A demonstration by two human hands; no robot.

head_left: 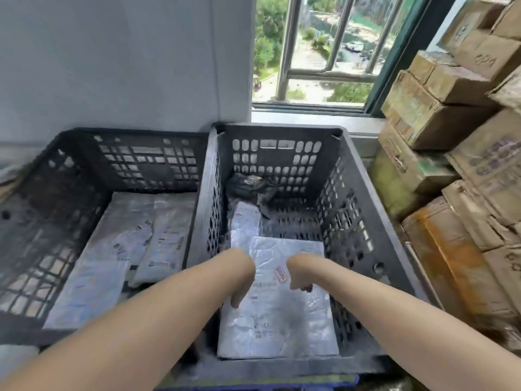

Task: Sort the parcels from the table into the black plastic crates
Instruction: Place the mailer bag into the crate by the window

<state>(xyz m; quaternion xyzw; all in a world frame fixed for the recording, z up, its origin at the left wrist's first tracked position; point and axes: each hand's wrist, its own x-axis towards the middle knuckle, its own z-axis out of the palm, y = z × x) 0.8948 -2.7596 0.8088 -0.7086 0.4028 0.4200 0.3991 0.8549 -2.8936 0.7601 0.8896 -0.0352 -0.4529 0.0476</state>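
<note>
Two black plastic crates stand side by side, the left crate (146, 160) and the right crate (277, 153). A large white parcel (282, 320) with a printed label lies flat on the right crate's floor. Both my forearms reach into that crate above it. My left hand (242, 280) bends down at the wrist, its fingers hanging towards the parcel. My right hand (298, 275) hovers over the label with loosely curled fingers and nothing in it. Behind lie a smaller white parcel (245, 221) and a dark bag parcel (251, 184). The left crate holds two white parcels (112, 249).
Stacked cardboard boxes (451, 108) rise close against the right crate's right side. A barred window (324, 52) is behind the crates, and a grey wall (112, 66) backs the left crate. A blue edge (282, 383) shows under the crates' near side.
</note>
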